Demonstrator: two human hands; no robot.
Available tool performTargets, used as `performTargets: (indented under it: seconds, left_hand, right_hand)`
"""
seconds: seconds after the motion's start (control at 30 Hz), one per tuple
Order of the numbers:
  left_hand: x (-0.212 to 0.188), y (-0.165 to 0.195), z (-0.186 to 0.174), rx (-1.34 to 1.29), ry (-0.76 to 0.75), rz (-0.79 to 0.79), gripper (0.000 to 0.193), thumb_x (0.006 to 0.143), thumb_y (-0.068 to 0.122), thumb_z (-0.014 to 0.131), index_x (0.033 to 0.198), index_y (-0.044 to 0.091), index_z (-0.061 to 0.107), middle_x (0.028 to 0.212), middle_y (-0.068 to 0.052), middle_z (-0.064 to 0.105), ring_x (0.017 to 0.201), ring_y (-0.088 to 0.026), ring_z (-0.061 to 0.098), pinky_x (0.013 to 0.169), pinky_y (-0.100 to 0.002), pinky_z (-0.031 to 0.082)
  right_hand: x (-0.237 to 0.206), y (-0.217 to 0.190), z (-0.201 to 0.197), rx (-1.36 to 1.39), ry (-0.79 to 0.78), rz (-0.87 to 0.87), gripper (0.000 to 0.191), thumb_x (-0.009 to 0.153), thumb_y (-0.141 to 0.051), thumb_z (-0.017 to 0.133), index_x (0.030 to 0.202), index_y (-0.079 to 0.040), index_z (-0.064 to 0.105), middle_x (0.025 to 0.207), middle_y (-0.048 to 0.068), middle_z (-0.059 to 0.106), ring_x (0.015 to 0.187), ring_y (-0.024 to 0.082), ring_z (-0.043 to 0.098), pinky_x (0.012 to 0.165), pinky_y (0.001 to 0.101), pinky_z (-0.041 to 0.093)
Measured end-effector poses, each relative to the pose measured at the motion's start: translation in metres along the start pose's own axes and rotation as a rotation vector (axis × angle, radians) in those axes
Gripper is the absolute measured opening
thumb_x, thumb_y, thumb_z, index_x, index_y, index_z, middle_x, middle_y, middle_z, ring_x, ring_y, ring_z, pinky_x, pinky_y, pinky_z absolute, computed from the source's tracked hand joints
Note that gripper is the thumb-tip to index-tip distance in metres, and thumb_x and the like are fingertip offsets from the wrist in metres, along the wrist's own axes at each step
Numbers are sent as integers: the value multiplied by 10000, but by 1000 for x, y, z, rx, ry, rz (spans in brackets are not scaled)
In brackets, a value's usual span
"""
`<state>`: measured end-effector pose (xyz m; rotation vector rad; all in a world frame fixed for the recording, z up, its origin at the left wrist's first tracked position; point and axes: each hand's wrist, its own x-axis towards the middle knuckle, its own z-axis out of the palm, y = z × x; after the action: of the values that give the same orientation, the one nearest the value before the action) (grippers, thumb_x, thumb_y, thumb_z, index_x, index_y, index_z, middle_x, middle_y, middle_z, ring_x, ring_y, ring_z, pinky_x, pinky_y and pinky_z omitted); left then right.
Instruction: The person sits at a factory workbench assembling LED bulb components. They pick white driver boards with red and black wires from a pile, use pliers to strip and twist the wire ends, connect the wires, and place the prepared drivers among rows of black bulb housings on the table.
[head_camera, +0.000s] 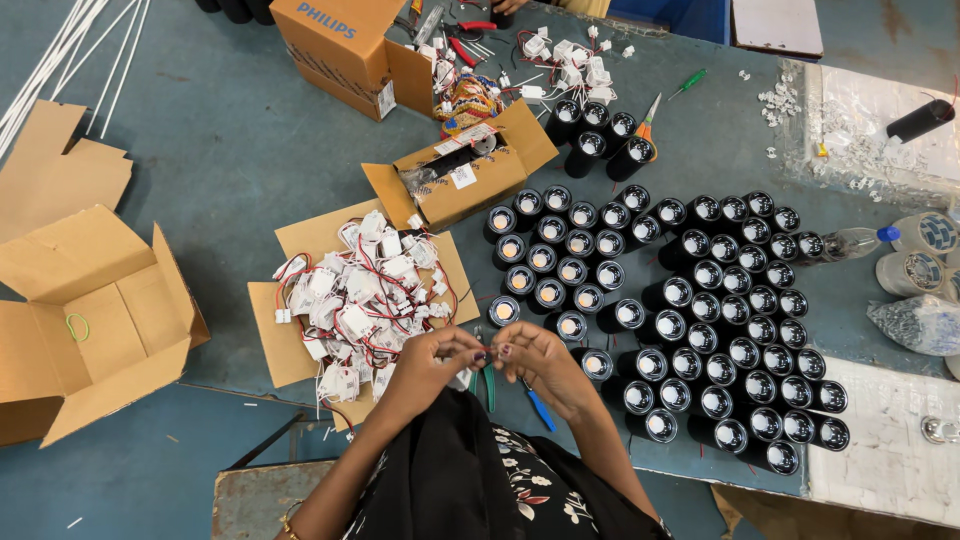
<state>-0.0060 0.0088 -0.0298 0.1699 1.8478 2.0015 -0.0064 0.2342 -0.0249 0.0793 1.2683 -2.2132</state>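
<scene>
At the near edge of the table (230, 170): left hand (428, 357) and right hand (535, 362), fingertips pinched together on a small part (too small to identify) between them. Beneath the hands: green-handled pliers (488, 385); blue-handled tool (540, 410) just beside. Left of the hands: heap of white driver modules (355, 305) with red wires, on flat cardboard. Right: black cylindrical lamp housings (720, 330), upright, packed in rows. Near left corner: open empty carton (90, 320). Farther back, mid-table: small open box (465, 170). Far edge: larger closed carton (340, 45), scattered white connectors (575, 60).
</scene>
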Motion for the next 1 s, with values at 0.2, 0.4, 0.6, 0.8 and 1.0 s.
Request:
performTargets:
  seconds: [0.2,0.4,0.6,0.8,1.0]
  left_hand:
    - [2,-5,-6,-122,2,-50,183,965,137,642,1107,23,621,862,-101,793,757,-64,666,685,-213,481]
    - [1,4,-6,-117,-32,-48,172,965,162,666,1039,9,639,877,-105,802,764,-60,652,706,-220,492]
    - [0,11,-3,-110,7,-68,166,942,140,682,1020,-6,674,875,-97,796,795,-81,691,755,-229,513]
    - [-1,13,0,-199,40,-61,176,943,129,669,1029,-24,676,897,-102,782,848,-112,727,817,-252,543]
    - [-5,12,3,-328,63,-70,220,961,168,665,1075,-19,682,936,-97,770,892,-136,729,860,-267,541]
  right_hand:
    - [-1,-13,10,-119,83,-96,210,956,-96,657,1127,23,681,993,74,711,882,124,661,765,261,533]
    - [-1,-11,13,-244,78,-143,186,959,-94,673,1089,39,690,933,80,701,794,121,643,752,264,533]
    - [3,-6,19,-229,112,-173,154,970,-103,671,1054,26,681,897,72,704,770,120,638,727,257,518]
    - [4,-4,24,-177,110,-178,144,973,-94,644,1051,24,665,906,85,718,820,122,671,725,265,530]
    - [2,-3,28,-141,86,-202,123,983,-79,647,1045,27,639,935,90,705,802,123,650,723,273,530]
